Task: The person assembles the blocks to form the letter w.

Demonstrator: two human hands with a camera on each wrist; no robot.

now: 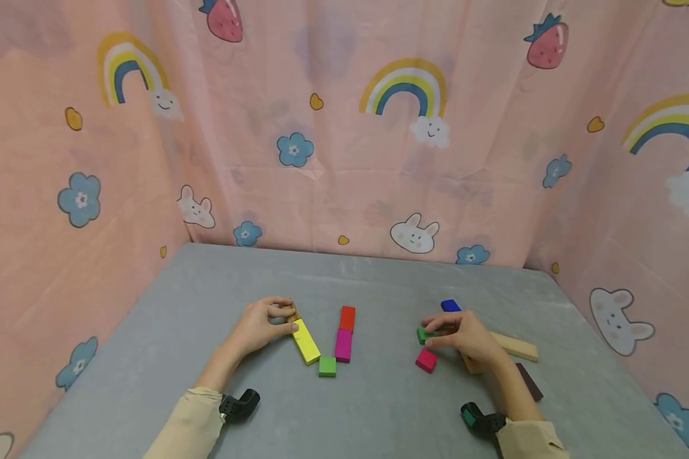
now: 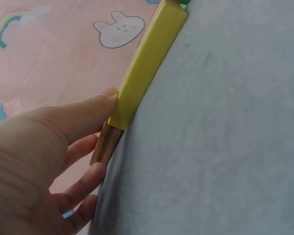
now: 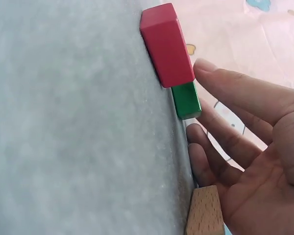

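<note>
While the left hand (image 1: 264, 326) is gripping the brown block (image 2: 107, 142) with its fingers and pressing its thumb against the yellow block (image 1: 306, 343), the two are lying end to end on the table (image 1: 379, 408), so I'm guessing that hold is about lining them up. Just beside yellow's near end the lime block (image 1: 327, 367) is sitting, with the purple block (image 1: 343, 346) and red block (image 1: 348, 318) lying in line on the other side, so it's all making a rough V. The right hand (image 1: 465, 335) is having its thumb and fingers spread around the dark green block (image 3: 186, 100), probably because the crimson block (image 1: 427, 361) is sitting right in front; can't tell if it's actually touching. Looks-wise, yellow is showing long and bright, brown is showing streaky bare wood, and dark green is looking small and kinda glossy.
</note>
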